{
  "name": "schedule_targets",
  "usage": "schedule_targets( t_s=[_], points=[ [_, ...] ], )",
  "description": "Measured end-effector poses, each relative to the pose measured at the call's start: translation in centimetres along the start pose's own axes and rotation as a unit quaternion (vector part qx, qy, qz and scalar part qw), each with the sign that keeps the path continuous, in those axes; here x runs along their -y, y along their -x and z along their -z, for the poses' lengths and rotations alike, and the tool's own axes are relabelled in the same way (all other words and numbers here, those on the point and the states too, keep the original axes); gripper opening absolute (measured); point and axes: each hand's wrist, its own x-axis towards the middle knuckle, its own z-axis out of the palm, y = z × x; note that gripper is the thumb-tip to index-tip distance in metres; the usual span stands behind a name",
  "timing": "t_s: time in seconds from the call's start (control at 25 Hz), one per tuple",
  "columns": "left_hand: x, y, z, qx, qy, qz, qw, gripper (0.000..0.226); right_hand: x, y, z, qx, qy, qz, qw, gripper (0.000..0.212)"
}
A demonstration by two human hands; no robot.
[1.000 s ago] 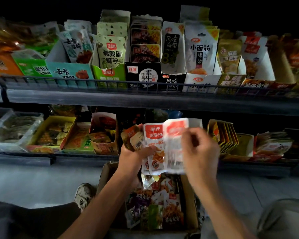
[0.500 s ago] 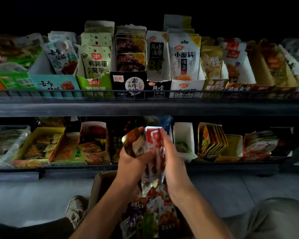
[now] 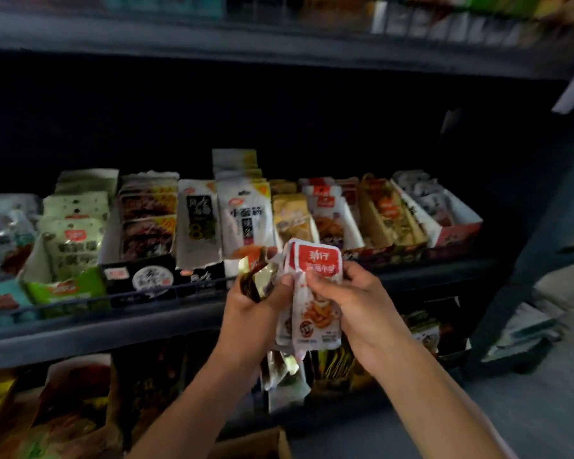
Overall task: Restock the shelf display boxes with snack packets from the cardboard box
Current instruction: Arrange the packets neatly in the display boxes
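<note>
My right hand [image 3: 352, 299] grips a stack of white snack packets with red tops [image 3: 315, 293], held upright in front of the middle shelf. My left hand [image 3: 252, 303] holds the stack's left side together with a few darker gold and brown packets [image 3: 256, 276]. Behind the hands, a row of display boxes stands on the shelf; one with matching red-and-white packets [image 3: 328, 210] is just beyond my fingers. Only a corner of the cardboard box [image 3: 256, 442] shows at the bottom edge.
A wire rail [image 3: 113, 296] runs along the shelf's front edge. More display boxes fill the lower shelf [image 3: 73, 409]. A dark upright post [image 3: 537, 243] closes the shelf on the right, with stacked papers [image 3: 524, 329] on the floor beyond it.
The view has risen and moved closer to the middle shelf. Both hands lifted the packets from above the cardboard box up to the shelf's front rail, and the stack is squared together.
</note>
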Motion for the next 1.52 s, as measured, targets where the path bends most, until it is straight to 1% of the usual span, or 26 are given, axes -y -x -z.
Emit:
schedule_targets(
  t_s=[0.08,0.2,0.32,0.4,0.48,0.52,0.6,0.68,0.76,0.84,0.92,0.96,1.0,1.04,1.08,1.12,1.16,1.2,1.24,1.28,1.32,1.36,1.4,1.52],
  points=[
    [0.0,-0.9,-3.1,0.010,0.022,0.024,0.999,0.015,0.7,-0.8,2.6,-0.021,-0.039,0.024,0.999,0.034],
    [1.0,-2.4,-6.4,-0.007,0.067,0.071,0.995,0.021,0.8,-2.3,6.4,-0.052,-0.095,0.044,0.993,0.031],
    [1.5,-4.3,-6.7,-0.057,0.086,0.096,0.990,0.023,1.7,-4.4,9.2,-0.066,-0.161,0.026,0.984,0.026],
    [1.2,-5.7,-5.9,-0.074,0.085,0.097,0.989,0.024,3.4,-7.1,10.6,-0.073,-0.160,0.055,0.983,0.031],
    [0.8,-6.9,-5.1,-0.084,0.077,0.094,0.989,0.028,5.6,-11.1,11.4,-0.085,-0.114,0.116,0.983,0.035],
    [0.7,-7.5,-4.7,-0.087,0.071,0.089,0.990,0.032,6.7,-13.3,11.5,-0.094,-0.067,0.143,0.983,0.037],
    [0.5,-8.1,-4.4,-0.089,0.064,0.082,0.991,0.038,7.8,-17.1,11.3,-0.103,0.076,0.178,0.976,0.039],
    [0.7,-8.7,-4.1,-0.083,0.063,0.077,0.992,0.044,7.9,-20.1,10.8,-0.096,0.216,0.181,0.955,0.042],
    [1.0,-9.1,-3.6,-0.072,0.060,0.071,0.993,0.046,7.9,-22.1,10.7,-0.113,0.311,0.180,0.926,0.050],
    [1.3,-9.3,-3.2,-0.065,0.059,0.073,0.993,0.047,8.1,-23.1,11.2,-0.117,0.353,0.174,0.912,0.059],
    [1.5,-9.3,-3.0,-0.074,0.062,0.078,0.992,0.040,7.8,-23.4,11.8,-0.089,0.396,0.152,0.901,0.063],
    [1.5,-9.2,-3.1,-0.076,0.065,0.081,0.992,0.037,7.5,-23.0,11.8,-0.066,0.442,0.146,0.883,0.062],
    [1.6,-9.2,-3.2,-0.077,0.066,0.083,0.991,0.033,7.2,-22.6,11.9,-0.051,0.507,0.153,0.847,0.059],
    [1.6,-9.0,-3.2,-0.073,0.064,0.085,0.992,0.030,6.9,-22.3,11.8,-0.052,0.582,0.181,0.791,0.056],
    [1.6,-9.0,-3.2,-0.072,0.062,0.084,0.992,0.027,6.8,-22.0,11.7,-0.066,0.649,0.219,0.726,0.059],
    [1.7,-8.9,-3.2,-0.073,0.061,0.084,0.992,0.025,6.8,-21.7,11.8,-0.084,0.696,0.244,0.670,0.066],
    [1.9,-8.9,-3.1,-0.076,0.061,0.084,0.992,0.024,6.7,-21.5,11.8,-0.104,0.724,0.256,0.631,0.070],
    [1.9,-8.8,-3.1,-0.080,0.060,0.085,0.991,0.025,6.5,-21.5,11.9,-0.124,0.736,0.266,0.610,0.065],
    [2.0,-8.7,-3.1,-0.079,0.062,0.087,0.991,0.029,6.1,-21.4,12.1,-0.138,0.735,0.278,0.602,0.054],
    [1.9,-8.6,-3.2,-0.076,0.066,0.088,0.991,0.036,5.8,-21.2,12.2,-0.148,0.728,0.290,0.603,0.039],
    [1.9,-8.4,-3.3,-0.074,0.070,0.088,0.991,0.045,5.5,-21.2,12.4,-0.147,0.726,0.292,0.604,0.026],
    [1.9,-8.3,-3.4,-0.075,0.072,0.088,0.991,0.051,5.3,-20.8,12.5,-0.137,0.734,0.290,0.599,0.018],
    [1.9,-8.2,-3.5,-0.074,0.072,0.088,0.991,0.051,5.2,-20.5,12.6,-0.111,0.745,0.279,0.596,0.018],
    [2.1,-7.9,-3.5,-0.067,0.068,0.081,0.992,0.031,5.3,-19.6,12.5,-0.018,0.771,0.219,0.598,0.041]
  ],
)
